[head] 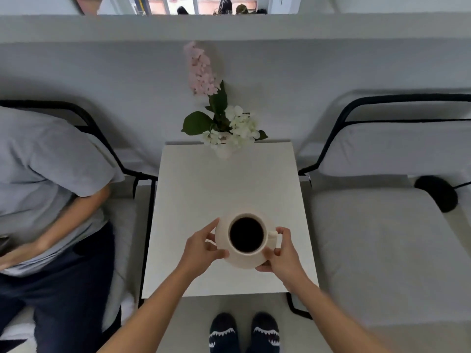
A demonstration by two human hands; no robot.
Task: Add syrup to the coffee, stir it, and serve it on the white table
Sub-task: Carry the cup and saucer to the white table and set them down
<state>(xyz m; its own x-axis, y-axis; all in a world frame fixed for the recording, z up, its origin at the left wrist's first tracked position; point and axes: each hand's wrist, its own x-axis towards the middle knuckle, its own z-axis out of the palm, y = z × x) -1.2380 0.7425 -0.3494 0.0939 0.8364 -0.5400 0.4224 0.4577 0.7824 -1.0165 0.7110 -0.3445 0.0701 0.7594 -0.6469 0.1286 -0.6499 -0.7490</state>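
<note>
A cream cup (265, 240) full of dark coffee (246, 234) stands on a cream saucer (221, 233), over the near half of the white table (204, 189). My left hand (201, 247) grips the saucer's left rim with thumb and fingers. My right hand (281, 253) grips the saucer's right rim, just below the cup's handle (272, 234). Whether the saucer rests on the table or is held just above it cannot be told. No syrup or spoon is in view.
A white vase (225, 150) of pink and white flowers stands at the table's far edge. A seated person in a grey shirt (48, 174) is on the left. A grey cushioned seat (377, 238) with a black object (437, 192) is on the right. My slippers (244, 332) are below.
</note>
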